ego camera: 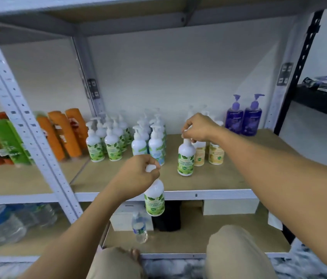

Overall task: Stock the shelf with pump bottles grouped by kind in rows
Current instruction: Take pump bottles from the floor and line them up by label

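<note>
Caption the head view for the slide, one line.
Left hand holds a green-label bottle before the shelf edge; right hand holds a second green-label bottle by the yellow-label bottles.

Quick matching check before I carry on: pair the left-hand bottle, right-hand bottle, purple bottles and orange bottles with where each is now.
Things:
1. left-hand bottle
2. right-hand bottle
3. purple bottles
4. orange bottles

Places:
a. leaning, in the bay to the left
b. upright, just left of the yellow-label bottles
c. held in the air before the shelf front edge
d. back right of the shelf

Pairs: 1-c, 2-b, 3-d, 4-a.
</note>
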### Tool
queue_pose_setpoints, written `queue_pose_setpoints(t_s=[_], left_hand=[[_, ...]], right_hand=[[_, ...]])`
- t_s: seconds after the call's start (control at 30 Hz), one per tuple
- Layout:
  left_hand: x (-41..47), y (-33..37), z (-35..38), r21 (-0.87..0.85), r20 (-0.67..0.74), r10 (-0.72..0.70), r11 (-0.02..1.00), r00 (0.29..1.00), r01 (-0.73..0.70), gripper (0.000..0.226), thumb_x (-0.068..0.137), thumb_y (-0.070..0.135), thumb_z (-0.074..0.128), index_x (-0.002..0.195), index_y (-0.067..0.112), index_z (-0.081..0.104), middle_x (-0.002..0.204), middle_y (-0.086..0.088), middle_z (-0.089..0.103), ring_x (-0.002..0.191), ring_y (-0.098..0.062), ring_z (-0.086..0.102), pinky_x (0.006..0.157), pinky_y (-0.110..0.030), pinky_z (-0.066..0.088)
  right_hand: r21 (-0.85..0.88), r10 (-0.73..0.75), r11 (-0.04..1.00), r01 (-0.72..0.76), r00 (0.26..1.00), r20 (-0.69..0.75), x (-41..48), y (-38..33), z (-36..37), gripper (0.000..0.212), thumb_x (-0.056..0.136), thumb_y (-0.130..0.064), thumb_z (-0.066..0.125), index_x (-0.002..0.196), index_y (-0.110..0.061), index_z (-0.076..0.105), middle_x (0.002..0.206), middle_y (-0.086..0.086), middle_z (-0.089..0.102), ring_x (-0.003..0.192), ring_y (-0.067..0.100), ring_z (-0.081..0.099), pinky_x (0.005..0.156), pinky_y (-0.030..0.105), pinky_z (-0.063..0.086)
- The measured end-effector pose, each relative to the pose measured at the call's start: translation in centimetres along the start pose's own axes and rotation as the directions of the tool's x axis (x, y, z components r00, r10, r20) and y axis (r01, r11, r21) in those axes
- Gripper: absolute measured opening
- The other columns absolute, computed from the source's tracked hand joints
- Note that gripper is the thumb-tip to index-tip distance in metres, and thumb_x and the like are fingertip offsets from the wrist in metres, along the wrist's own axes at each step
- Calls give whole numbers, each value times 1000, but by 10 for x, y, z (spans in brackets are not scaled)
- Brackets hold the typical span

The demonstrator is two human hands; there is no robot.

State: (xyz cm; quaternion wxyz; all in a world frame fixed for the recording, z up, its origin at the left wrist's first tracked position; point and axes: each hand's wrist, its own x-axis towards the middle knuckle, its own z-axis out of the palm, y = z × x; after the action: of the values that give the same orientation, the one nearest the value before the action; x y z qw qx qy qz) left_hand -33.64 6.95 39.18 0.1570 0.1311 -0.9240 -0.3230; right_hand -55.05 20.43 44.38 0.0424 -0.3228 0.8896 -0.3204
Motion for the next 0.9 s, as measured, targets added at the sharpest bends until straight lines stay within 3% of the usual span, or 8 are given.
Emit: queue_pose_setpoints(t_s=[0.17,0.3,0.4,0.47,0.53,0.6,0.77,0.9], left_hand=[[-1,-11,-6,-17,-33,-11,1000,999,11,8,91,20,63,93,25,67,74,-1,62,56,-7,50,51,-15,36],[2,-11,-9,-24,-67,-24,999,997,22,8,92,16,62,94,20,68,64,9,54,52,-2,49,49,-12,36],[9,-8,-14,-62,-103,-75,996,992,69,7,91,16,63,89,20,69,55,16,56,50,1,51,48,-11,34],[16,-7,-21,-97,-131,-119,990,984,106,8,89,19,66,83,21,71,62,12,62,57,-2,56,58,-26,45],[24,-7,-30,-152,-167,-182,976,969,157,8,86,20,69,80,20,73,77,-1,71,74,-19,66,74,-43,57],[32,-6,-38,-209,-192,-236,958,953,195,9,85,18,70,80,14,75,85,-8,74,85,-29,69,84,-48,59],[60,0,-53,-354,-267,-367,897,891,264,26,83,9,71,78,-15,63,65,-19,59,62,-25,51,65,-37,47],[82,-3,-53,-399,-310,-479,850,821,345,23,83,7,73,66,-2,59,54,-12,52,55,-26,50,61,-34,48]], right_hand=[[65,3,998,2,996,-89,15,11,22,12,86,-22,74,96,-15,76,108,2,69,89,20,62,80,29,53],[61,-34,997,39,996,-81,9,20,34,48,85,-38,77,126,-18,65,115,0,58,108,22,58,96,38,51],[109,-63,991,75,992,-113,1,34,47,69,81,-38,78,141,-17,50,106,1,61,102,22,60,92,40,52],[162,-56,983,83,986,-160,-6,48,57,79,78,-34,77,146,-19,41,101,1,58,95,22,60,88,42,52],[180,-39,981,71,984,-174,-16,67,70,78,75,-34,75,145,-24,41,108,3,57,98,23,61,87,45,53],[174,-25,983,52,988,-155,-27,87,83,73,73,-39,75,138,-34,43,117,0,55,106,22,60,89,45,53],[-74,34,996,-41,996,-88,-44,122,105,61,79,-52,70,134,-32,51,132,0,49,124,25,50,101,46,46],[-218,13,975,-33,995,-96,-48,133,115,59,87,-59,59,137,-29,52,142,-2,45,132,23,40,110,43,32]])
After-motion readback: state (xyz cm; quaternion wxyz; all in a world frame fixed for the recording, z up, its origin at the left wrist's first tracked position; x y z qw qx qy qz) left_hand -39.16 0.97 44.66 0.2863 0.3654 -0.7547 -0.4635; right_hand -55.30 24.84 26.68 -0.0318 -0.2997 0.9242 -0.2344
